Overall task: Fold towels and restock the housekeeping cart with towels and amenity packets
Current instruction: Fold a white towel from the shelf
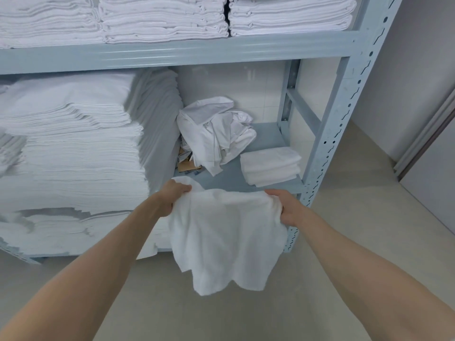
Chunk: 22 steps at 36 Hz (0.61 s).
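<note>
Filling most of the view, the grey shelf rack (344,99) carries tall folded stacks (73,148), so much folding looks done; a crumpled heap (216,134) and a small folded pile (270,166) wait beside them. No cart shows. The white towel (226,237) hangs limp and unfolded before the shelf edge, its top corners gripped by the left hand (172,195) and right hand (288,207).

A pale blue-grey metal shelving rack (344,99) with slotted, perforated uprights stands against a white tiled wall (234,82). The floor (344,242) is smooth and beige. To the right runs a plain grey wall (413,70), with a pale framed panel (433,168) beside it. The light is soft and even.
</note>
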Motion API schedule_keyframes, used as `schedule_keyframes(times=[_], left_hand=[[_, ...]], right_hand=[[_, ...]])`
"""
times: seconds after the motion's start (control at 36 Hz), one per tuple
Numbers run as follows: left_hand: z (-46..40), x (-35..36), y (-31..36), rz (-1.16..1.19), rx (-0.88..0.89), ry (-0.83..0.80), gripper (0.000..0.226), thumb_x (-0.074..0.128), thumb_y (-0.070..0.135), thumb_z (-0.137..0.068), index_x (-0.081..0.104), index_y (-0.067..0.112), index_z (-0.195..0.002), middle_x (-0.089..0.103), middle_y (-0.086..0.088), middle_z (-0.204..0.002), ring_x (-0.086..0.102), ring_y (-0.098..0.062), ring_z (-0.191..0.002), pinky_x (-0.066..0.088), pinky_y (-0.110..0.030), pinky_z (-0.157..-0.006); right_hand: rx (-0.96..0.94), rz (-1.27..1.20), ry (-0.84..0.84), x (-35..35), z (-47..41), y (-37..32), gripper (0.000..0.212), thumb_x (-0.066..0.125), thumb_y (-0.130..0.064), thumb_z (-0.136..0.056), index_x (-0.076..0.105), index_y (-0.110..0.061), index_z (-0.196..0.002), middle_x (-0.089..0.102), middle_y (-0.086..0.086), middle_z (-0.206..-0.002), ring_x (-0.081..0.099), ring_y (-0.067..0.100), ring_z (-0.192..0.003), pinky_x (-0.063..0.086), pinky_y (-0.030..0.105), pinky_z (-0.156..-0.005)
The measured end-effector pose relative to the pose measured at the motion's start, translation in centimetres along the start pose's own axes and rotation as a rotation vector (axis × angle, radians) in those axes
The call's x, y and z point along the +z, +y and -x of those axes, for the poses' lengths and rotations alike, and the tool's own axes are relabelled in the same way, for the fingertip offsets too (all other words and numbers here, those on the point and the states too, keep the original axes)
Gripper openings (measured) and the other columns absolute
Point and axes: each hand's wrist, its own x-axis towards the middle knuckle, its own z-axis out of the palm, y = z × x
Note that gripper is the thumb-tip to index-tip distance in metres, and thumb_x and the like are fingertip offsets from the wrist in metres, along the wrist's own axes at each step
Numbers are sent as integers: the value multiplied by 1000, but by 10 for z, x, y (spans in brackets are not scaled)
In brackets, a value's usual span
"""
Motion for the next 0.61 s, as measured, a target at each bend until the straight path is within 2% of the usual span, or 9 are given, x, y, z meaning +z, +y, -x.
schedule_keyframes(times=[0.06,0.14,0.19,0.25,0.31,0.36,0.42,0.5,0.61], left_hand=[[-5,-9,-6,-56,-23,49,42,60,9,-98,46,-7,-135,60,-28,-127,61,-43,-115,51,-54,-98],[-12,-24,-17,-105,-40,121,42,57,16,-101,47,-7,-135,60,-25,-124,60,-40,-110,51,-47,-93],[-15,-33,-24,-159,-38,197,42,54,20,-101,48,-6,-134,59,-22,-121,58,-38,-108,49,-43,-92],[-16,-40,-29,-244,-23,279,47,53,28,-101,49,-5,-134,56,-21,-123,55,-37,-110,45,-38,-88],[-17,-44,-32,-254,-22,312,50,52,33,-101,48,-2,-136,55,-19,-127,53,-38,-113,40,-36,-85],[-19,-44,-31,-166,-42,289,49,54,34,-100,49,1,-136,55,-14,-121,53,-34,-107,40,-36,-85],[-21,-44,-26,-15,-79,225,47,59,32,-99,52,1,-134,59,-15,-118,56,-31,-101,45,-38,-87],[-15,-46,-20,136,-165,109,38,71,31,-90,62,8,-119,66,-14,-111,62,-32,-95,52,-39,-83],[-10,-50,-21,230,-163,29,20,71,14,-81,65,8,-99,67,-13,-95,63,-31,-83,53,-38,-72]], right_hand=[[-31,156,110,-5,-1,-5,38,67,-17,-90,63,-3,-125,65,22,-124,63,38,-110,47,51,-103],[-51,220,177,-14,4,-16,26,64,-7,-90,62,-1,-116,65,25,-119,64,39,-103,48,56,-99],[-64,157,152,-23,6,-28,27,61,1,-90,61,0,-117,64,24,-121,62,37,-102,49,54,-97],[-103,39,100,-29,7,-39,37,59,5,-92,57,3,-129,62,22,-129,61,36,-112,50,50,-94],[-175,-110,67,-32,6,-46,45,57,6,-94,49,3,-139,57,20,-136,57,34,-124,48,45,-98],[-236,-247,60,-33,5,-50,49,56,6,-95,44,0,-142,55,19,-138,55,32,-127,46,43,-103],[-233,-278,59,-35,4,-50,48,59,4,-94,47,-1,-140,57,19,-135,59,31,-120,48,42,-100],[-130,-24,54,-43,7,-44,30,62,5,-92,60,2,-121,62,17,-129,67,26,-98,54,37,-85],[-179,281,226,-62,1,-31,31,76,0,-83,66,2,-111,68,15,-115,67,29,-102,54,40,-91]])
